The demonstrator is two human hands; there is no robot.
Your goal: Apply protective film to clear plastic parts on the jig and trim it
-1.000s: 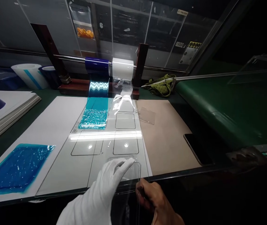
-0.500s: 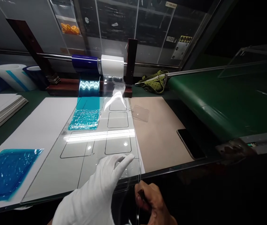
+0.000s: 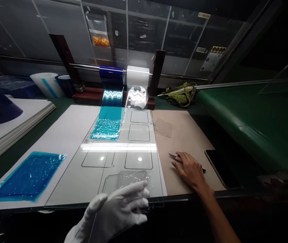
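Note:
My left hand, in a white glove, holds a clear rounded-corner plate at the front edge of the table. Its fingers stretch along the plate and the thumb is on the left; the plate's lower part is hard to make out. My bare right hand lies low over the brown board. Under its fingers is a slim dark pointed tool, tip to the left, its middle hidden by the hand. A small clear piece lies farther back on that board.
Blue film hangs from a dark blue roll beside a clear film roll. A blue sheet lies left on white paper. The phone is right of my right hand. A green belt runs at the far right.
My right hand has moved from below the table edge up and right onto the brown board with the dark tool. My left hand has turned, fingers now along the clear plate. The view has shifted left.

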